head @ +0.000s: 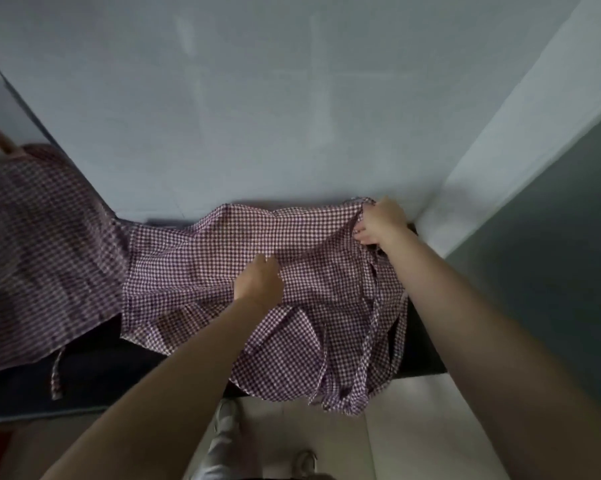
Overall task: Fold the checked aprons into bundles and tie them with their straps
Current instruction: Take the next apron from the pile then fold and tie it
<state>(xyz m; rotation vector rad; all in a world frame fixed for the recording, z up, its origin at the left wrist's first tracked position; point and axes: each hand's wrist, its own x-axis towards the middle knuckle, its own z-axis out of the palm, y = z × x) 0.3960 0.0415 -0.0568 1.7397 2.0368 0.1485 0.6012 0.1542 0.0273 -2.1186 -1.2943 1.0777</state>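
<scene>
Apron [312, 271] lies rumpled on a dark counter [101, 372], its near edge and straps [368, 344] hanging off toward the floor. Left hand [257, 282] pinches cloth mid-apron, fingertips hidden in the fold; right hand [382, 221] grips the far right corner, fingers curled into the cloth. A second apron [39, 251] lies left, blurred and cut off.

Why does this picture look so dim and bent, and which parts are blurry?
Head view: dim, flat light with no glare; the wide lens bows the wall edges and stretches the forearms. The apron on the left is smeared; the apron in the middle, the left hand and the right hand look sharper.
</scene>
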